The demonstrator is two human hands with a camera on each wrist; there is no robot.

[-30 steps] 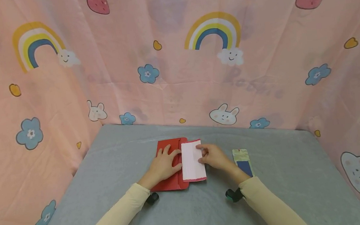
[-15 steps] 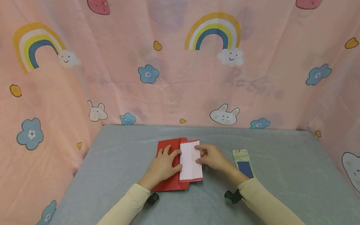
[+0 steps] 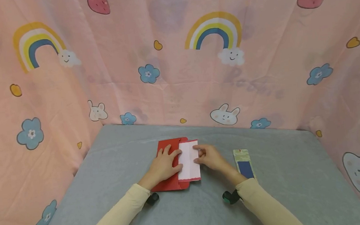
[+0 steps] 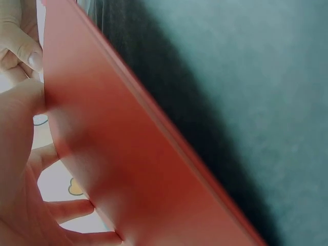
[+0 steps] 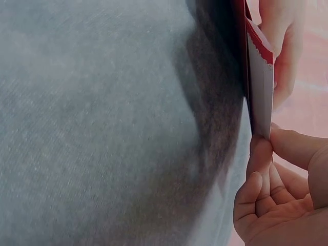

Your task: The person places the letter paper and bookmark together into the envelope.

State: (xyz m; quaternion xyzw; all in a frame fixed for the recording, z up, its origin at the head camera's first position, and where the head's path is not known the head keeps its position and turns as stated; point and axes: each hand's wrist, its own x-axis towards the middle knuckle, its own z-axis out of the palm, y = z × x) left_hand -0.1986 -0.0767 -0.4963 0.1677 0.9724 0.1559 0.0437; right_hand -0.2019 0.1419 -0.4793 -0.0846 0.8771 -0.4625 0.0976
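Observation:
A red envelope lies on the table with its opening toward the right. My left hand rests on top of it, fingers spread, with thumb and index tips at the left edge of a folded card. This card is pale pink with red wavy strips along its far and near edges. Its left side overlaps the envelope's opening. At the card's right edge, my right hand pinches it between thumb and fingers; the right wrist view shows the card edge-on. How far it sits inside the envelope is hidden.
A narrow bookmark-like strip, pale green with a dark blue panel, lies to the right, partly behind my right forearm. Grey cloth covers the table. A pink patterned curtain hangs along the back and sides.
My right hand has shifted slightly left, bringing the folded card further over the envelope's opening. My left hand and the envelope have stayed in place.

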